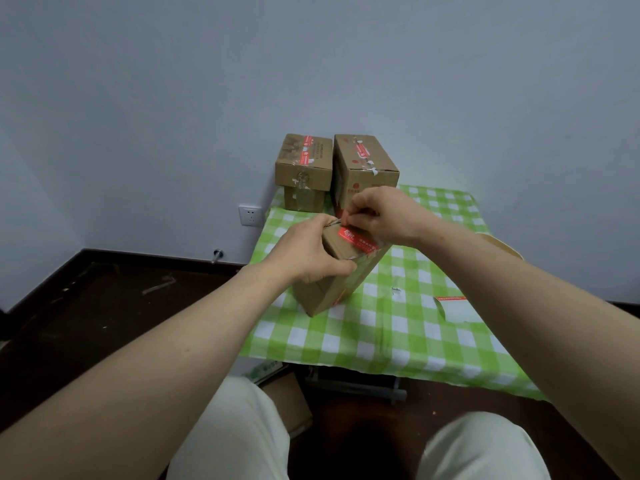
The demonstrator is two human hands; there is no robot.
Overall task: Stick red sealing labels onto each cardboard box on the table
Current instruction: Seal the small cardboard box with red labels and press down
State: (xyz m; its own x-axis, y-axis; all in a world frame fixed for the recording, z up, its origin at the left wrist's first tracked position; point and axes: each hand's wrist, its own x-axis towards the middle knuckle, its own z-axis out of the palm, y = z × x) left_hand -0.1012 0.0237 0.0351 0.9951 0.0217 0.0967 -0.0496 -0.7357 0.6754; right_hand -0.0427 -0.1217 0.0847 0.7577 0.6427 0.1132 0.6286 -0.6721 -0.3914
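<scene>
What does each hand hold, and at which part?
Left hand grips the near box at its top; right hand pinches the red label at its far end.

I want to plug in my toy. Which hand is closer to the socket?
Left. The left hand grips the box on the side toward the socket. The right hand pinches at the label, farther right.

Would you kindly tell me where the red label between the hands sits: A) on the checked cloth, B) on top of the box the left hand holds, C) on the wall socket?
B: the red label lies across the top of the cardboard box that the left hand grips, with the right hand pinching its far end.
</scene>
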